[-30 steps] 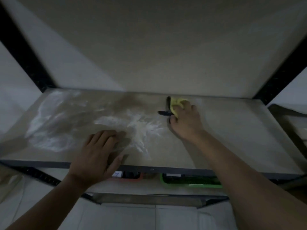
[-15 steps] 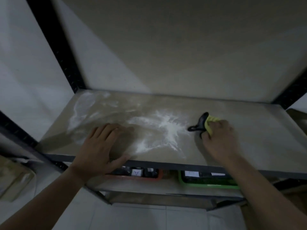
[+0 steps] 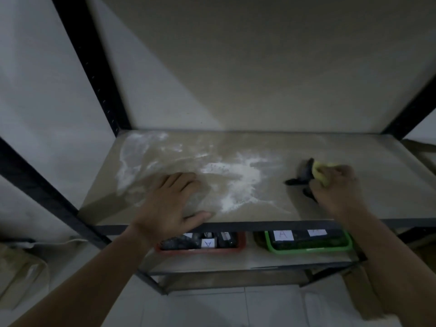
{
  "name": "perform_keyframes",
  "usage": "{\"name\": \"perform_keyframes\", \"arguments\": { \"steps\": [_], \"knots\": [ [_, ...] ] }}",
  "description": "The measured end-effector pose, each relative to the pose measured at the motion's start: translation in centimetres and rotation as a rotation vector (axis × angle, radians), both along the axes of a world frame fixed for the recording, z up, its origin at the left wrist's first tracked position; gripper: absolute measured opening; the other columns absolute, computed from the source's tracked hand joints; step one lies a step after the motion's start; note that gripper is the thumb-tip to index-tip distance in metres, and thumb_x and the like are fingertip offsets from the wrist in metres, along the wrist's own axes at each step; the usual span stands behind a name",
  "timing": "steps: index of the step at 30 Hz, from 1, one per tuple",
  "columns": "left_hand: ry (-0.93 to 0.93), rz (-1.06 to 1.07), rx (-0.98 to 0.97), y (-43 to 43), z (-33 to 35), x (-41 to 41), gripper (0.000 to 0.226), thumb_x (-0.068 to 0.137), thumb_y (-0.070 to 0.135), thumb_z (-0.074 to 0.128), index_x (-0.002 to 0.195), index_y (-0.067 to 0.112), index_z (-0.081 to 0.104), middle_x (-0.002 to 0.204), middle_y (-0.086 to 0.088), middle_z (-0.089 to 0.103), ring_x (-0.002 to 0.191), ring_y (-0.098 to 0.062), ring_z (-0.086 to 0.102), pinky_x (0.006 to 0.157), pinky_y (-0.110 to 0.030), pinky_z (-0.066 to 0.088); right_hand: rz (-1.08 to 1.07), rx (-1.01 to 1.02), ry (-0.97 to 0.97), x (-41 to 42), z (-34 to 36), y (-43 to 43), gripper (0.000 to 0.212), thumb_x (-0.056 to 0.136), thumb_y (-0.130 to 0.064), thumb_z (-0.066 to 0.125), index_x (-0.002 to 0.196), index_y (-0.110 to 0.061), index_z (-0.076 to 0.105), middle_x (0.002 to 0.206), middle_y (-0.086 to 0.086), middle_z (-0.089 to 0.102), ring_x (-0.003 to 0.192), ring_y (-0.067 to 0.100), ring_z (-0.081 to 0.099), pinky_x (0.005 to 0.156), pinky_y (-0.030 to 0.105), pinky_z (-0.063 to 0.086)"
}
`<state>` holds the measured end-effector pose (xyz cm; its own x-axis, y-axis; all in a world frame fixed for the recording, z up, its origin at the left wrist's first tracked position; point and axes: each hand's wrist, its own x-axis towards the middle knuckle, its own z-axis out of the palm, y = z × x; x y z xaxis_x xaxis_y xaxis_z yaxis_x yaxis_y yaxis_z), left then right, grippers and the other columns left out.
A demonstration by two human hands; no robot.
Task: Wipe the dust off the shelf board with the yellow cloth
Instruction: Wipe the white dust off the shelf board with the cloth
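Observation:
The beige shelf board carries white dust, thickest in the middle and smeared toward the back left corner. My right hand is closed around the bunched yellow cloth, which has a dark edge sticking out to the left, and presses it on the board just right of the dust pile. My left hand lies flat, fingers spread, on the board's front left part, thumb at the front edge.
Black metal uprights frame the shelf at left and right. On the lower shelf stand a red tray and a green tray with labelled dark items. A pale wall is behind; tiled floor lies below.
My right hand with the cloth has slid from the back middle of the board toward the front right. The left hand has stayed flat in place. The view has shifted left.

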<state>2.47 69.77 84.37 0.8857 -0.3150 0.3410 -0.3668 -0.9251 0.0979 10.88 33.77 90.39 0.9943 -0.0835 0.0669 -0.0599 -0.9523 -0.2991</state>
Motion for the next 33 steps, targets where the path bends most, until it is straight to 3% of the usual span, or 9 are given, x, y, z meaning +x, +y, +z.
{"name": "perform_keyframes", "arguments": {
  "steps": [3,9,12,15,19,23,28,31,33],
  "knots": [
    [0.054,-0.029,0.004,0.3,-0.2,0.2,0.084,0.089,0.079,0.046,0.145,0.017,0.055,0.154,-0.003,0.049,0.141,-0.024,0.046,0.114,-0.044,0.038,0.024,0.001,0.237,-2.1,-0.2,-0.1,0.052,0.093,-0.03,0.053,0.14,-0.014,0.037,0.146,0.018,0.024,0.126,0.04,0.034,0.105,0.041,0.031],
    [0.084,-0.016,0.04,0.3,-0.3,0.5,0.09,0.087,0.083,0.045,0.147,0.016,0.053,0.156,-0.001,0.047,0.146,-0.021,0.041,0.119,-0.043,0.036,0.26,0.085,0.134,-4.0,-2.3,9.8,0.044,0.094,-0.024,0.05,0.136,-0.023,0.036,0.148,0.006,0.018,0.12,0.026,0.035,0.093,0.034,0.037],
    [0.075,-0.014,0.05,0.2,-0.3,0.4,0.09,0.088,0.083,0.042,0.147,0.016,0.054,0.155,-0.003,0.049,0.145,-0.022,0.043,0.118,-0.043,0.036,0.346,0.132,0.11,-4.0,-2.5,13.9,0.053,0.091,-0.017,0.05,0.141,-0.021,0.033,0.148,0.004,0.013,0.125,0.029,0.032,0.099,0.036,0.038],
    [0.082,-0.009,0.051,0.2,-0.3,0.3,0.09,0.087,0.084,0.043,0.147,0.017,0.053,0.156,-0.001,0.048,0.146,-0.02,0.042,0.119,-0.041,0.034,0.365,0.122,0.064,-0.9,-2.7,11.1,0.054,0.087,-0.026,0.054,0.14,-0.023,0.041,0.145,0.008,0.031,0.12,0.027,0.047,0.104,0.034,0.04],
    [0.072,-0.006,0.027,0.1,-0.3,0.4,0.09,0.086,0.083,0.045,0.147,0.017,0.054,0.156,0.0,0.048,0.145,-0.019,0.041,0.118,-0.038,0.031,0.076,0.062,-0.169,4.0,-2.1,3.0,0.062,0.078,-0.04,0.055,0.132,-0.009,0.05,0.125,0.025,0.053,0.1,0.043,0.057,0.086,0.044,0.047],
    [0.061,-0.008,0.027,0.0,-0.3,0.5,0.089,0.086,0.083,0.046,0.145,0.018,0.055,0.155,0.001,0.049,0.144,-0.018,0.041,0.117,-0.036,0.03,-0.177,0.009,-0.031,7.2,-2.2,-1.3,0.055,0.084,-0.024,0.061,0.132,-0.001,0.047,0.131,0.029,0.046,0.115,0.047,0.047,0.102,0.051,0.038],
    [0.082,-0.014,0.016,0.0,-0.3,0.5,0.088,0.085,0.082,0.05,0.145,0.017,0.056,0.154,0.0,0.049,0.144,-0.019,0.042,0.116,-0.037,0.032,0.143,-0.032,-0.172,4.9,-3.7,7.0,0.046,0.078,-0.029,0.056,0.117,-0.005,0.063,0.122,0.022,0.06,0.103,0.042,0.06,0.093,0.045,0.047],
    [0.088,-0.02,0.031,-0.2,-0.1,0.5,0.088,0.086,0.083,0.046,0.145,0.018,0.055,0.153,0.001,0.049,0.143,-0.02,0.044,0.115,-0.038,0.035,0.394,0.171,-0.055,3.9,-3.8,12.0,0.043,0.082,-0.015,0.055,0.125,-0.01,0.061,0.134,0.013,0.054,0.118,0.032,0.052,0.104,0.03,0.036],
    [0.084,-0.025,0.034,-0.1,-0.2,0.5,0.088,0.086,0.082,0.046,0.145,0.017,0.056,0.153,0.0,0.05,0.142,-0.022,0.045,0.114,-0.039,0.036,0.453,0.31,0.014,4.3,-2.5,11.8,0.043,0.084,-0.004,0.055,0.126,-0.009,0.061,0.133,0.012,0.055,0.121,0.027,0.051,0.099,0.014,0.031]
  ]
}}
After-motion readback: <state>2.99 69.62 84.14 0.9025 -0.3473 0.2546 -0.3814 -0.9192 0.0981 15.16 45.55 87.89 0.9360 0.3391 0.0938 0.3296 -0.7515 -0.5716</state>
